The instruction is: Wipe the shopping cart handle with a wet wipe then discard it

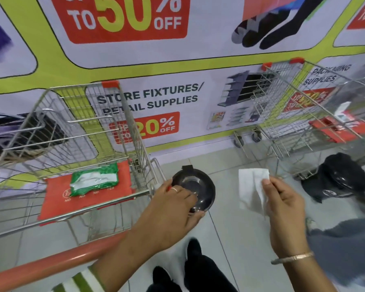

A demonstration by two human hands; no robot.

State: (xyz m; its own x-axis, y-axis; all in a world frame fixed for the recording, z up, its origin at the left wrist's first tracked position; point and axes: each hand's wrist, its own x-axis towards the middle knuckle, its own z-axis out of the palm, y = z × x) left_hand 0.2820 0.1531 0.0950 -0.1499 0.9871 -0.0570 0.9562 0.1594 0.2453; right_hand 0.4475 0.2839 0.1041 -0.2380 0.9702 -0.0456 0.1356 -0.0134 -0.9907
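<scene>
The cart's orange handle (51, 264) runs across the lower left. A green pack of wet wipes (94, 179) lies on the cart's red child-seat flap (57, 199). My right hand (282, 209) pinches a white wet wipe (251, 186), which hangs unfolded above the floor. My left hand (173, 209) reaches over a small black bin (198, 186) on the floor, fingers spread on its lid; whether it grips the lid is unclear.
A second wire cart (303, 114) stands at the right against the banner wall (177, 60). Another black bin with a liner (337, 178) sits beneath it. My dark shoes (188, 275) are on the tiled floor below the hands.
</scene>
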